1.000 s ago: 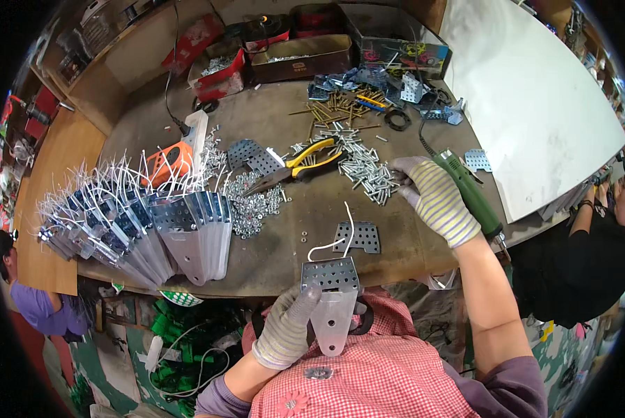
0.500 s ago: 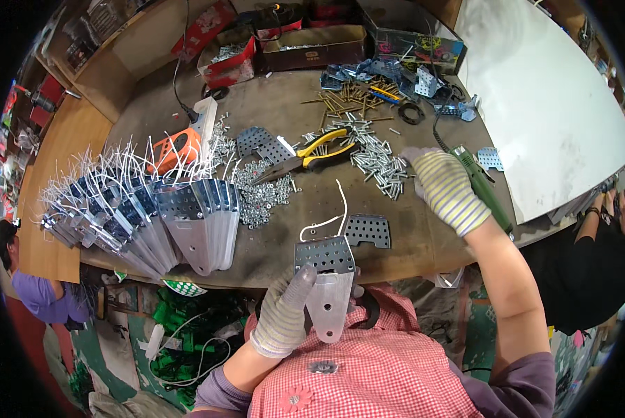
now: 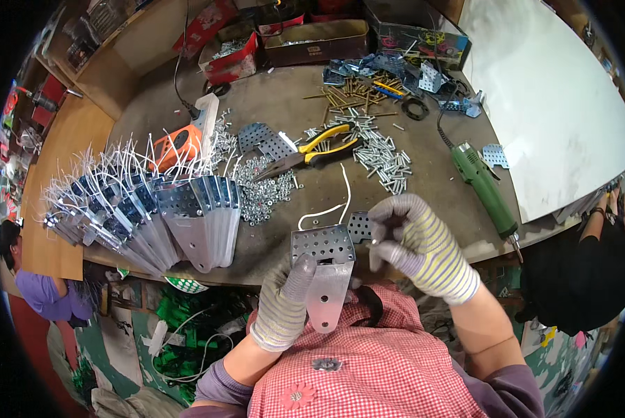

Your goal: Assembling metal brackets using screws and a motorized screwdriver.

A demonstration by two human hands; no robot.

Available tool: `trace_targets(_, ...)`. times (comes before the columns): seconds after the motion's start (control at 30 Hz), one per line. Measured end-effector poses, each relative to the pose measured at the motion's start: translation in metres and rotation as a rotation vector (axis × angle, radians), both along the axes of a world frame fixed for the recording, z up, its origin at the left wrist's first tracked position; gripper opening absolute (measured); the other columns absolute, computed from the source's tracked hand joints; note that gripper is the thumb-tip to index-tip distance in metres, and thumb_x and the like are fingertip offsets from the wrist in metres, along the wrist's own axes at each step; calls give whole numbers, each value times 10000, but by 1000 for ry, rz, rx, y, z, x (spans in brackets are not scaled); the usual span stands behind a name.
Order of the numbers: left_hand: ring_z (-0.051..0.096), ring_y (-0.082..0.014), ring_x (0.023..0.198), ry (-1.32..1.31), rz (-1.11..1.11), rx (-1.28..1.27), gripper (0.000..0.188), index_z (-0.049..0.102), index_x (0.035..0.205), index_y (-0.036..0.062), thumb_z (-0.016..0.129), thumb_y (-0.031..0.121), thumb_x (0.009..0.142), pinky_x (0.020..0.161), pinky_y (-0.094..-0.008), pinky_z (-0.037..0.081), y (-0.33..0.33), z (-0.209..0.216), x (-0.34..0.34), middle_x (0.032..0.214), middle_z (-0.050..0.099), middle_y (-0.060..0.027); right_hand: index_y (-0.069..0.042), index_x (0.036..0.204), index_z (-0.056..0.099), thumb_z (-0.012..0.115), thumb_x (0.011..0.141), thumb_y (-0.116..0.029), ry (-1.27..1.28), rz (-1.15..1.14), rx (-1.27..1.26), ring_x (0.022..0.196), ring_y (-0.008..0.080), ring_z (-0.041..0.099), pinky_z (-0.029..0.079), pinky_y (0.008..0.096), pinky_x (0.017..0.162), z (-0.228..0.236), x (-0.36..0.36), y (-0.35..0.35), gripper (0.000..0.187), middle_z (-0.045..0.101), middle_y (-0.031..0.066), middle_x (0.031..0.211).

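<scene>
My gloved left hand (image 3: 284, 303) grips a tapered silvery metal housing (image 3: 328, 299) by its left side, over the table's front edge. A dark perforated plate (image 3: 323, 244) covers its upper end, and two white wires (image 3: 345, 191) rise from the top. Just right of the housing, my gloved right hand (image 3: 420, 247) has its thumb and fingers curled together in a pinch; whatever lies between the tips is too small to make out. Partly behind those fingers, a loose perforated plate (image 3: 359, 226) rests on the table.
A row of similar wired housings (image 3: 201, 223) stands at left, beside scattered nuts (image 3: 263, 195). Yellow-handled pliers (image 3: 312, 153) lie mid-table near a pile of screws (image 3: 385, 160). A green electric screwdriver (image 3: 483, 184) lies at right by a white board (image 3: 556, 104). Boxes (image 3: 319, 49) stand behind.
My right hand has moved from beside the screw pile down and left to the housing, its fingers curling in. The electric screwdriver is now uncovered. My left hand keeps its grip, with the housing raised slightly.
</scene>
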State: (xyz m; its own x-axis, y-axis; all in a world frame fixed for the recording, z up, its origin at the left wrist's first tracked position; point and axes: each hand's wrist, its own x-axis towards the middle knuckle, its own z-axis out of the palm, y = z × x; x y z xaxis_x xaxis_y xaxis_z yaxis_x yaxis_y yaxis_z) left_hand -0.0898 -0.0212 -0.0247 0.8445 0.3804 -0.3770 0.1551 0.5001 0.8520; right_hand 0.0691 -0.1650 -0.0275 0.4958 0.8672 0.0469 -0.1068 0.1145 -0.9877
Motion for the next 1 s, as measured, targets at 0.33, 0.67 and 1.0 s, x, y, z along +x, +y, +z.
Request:
trace_targets(0.33, 594, -125, 954, -60, 6, 289, 446, 594, 1178, -4, 551, 374, 946, 861, -263, 466, -5, -10, -3, 1087, 656, -72, -21, 1102, 526, 645, 817, 18, -250, -149, -54, 746, 144, 586, 520, 277, 684, -2, -19, 6, 312, 566, 68, 881)
trace_targets(0.67, 592, -130, 903, 66, -59, 149, 483, 565, 1211, 10, 537, 408, 939, 823, -274, 477, -5, -16, -3, 1017, 635, -34, -49, 1055, 590, 649, 790, -12, -776, -218, -24, 791, 321, 622, 513, 358, 695, 3, -21, 19, 274, 615, 135, 925)
trace_targets(1.0, 521, -110, 1079, -36, -151, -51, 414, 494, 1287, 19, 491, 284, 968, 947, -261, 414, -2, -31, -7, 1222, 549, -52, -39, 1170, 577, 608, 736, 4, -842, -118, 108, 812, 316, 586, 483, 396, 762, 19, -22, 22, 437, 600, 107, 874)
